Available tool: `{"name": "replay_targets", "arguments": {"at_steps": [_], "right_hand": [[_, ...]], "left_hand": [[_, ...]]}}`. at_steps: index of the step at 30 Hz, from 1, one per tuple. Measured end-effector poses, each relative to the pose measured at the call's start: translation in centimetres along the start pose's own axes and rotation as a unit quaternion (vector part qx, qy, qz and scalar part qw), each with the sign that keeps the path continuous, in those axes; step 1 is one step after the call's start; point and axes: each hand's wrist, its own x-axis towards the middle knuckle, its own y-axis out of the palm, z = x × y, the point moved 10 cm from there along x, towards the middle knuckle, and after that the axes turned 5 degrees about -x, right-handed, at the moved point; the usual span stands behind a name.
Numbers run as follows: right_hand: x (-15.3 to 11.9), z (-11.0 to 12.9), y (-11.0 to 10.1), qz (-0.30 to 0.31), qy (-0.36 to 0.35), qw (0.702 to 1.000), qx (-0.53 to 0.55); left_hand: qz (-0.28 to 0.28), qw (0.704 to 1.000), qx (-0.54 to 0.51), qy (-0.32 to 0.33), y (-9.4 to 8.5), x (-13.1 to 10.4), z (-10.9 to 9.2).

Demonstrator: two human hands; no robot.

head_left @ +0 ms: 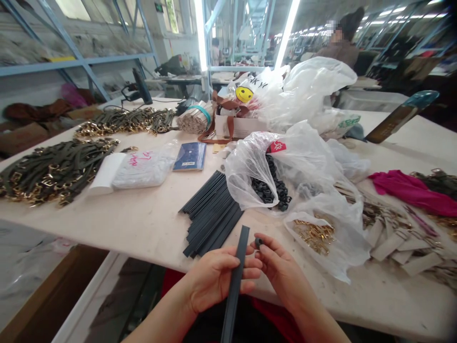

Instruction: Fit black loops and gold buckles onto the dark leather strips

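Note:
A long dark strip (236, 281) lies across the fingers of my left hand (217, 274), whose thumb presses on it. Close to its right, my right hand (280, 271) pinches a small black ring-like piece (259, 242) between thumb and fingers. Just beyond my hands, a pile of dark strips (214, 214) rests on the table. Many small black pieces (271, 186) sit in a clear plastic bag (243, 166) behind. Gold metal pieces (316, 233) lie in another open bag (348, 259) on the right.
The pale table (150, 224) also bears strap bundles (53, 171), a white packet (143, 169), a blue booklet (190, 156), pink cloth (414, 190) and light straps (403, 238). Bags and a box stand at the back. A person (339, 47) is in the distance.

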Motion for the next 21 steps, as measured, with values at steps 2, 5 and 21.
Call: {"name": "replay_targets", "arguments": {"at_steps": [2, 5, 21], "right_hand": [[-0.1, 0.2, -0.1, -0.005, -0.01, 1.0, 0.002], [-0.4, 0.4, -0.2, -0.01, -0.023, 1.0, -0.004], [-0.2, 0.2, -1.7, -0.041, -0.026, 0.999, 0.023]], "left_hand": [[0.001, 1.0, 0.009, -0.003, 0.2, -0.1, 0.2], [-0.008, 1.0, 0.025, -0.004, 0.6, -0.3, 0.3], [-0.149, 0.908, 0.383, 0.077, -0.6, -0.4, -1.3]]}}
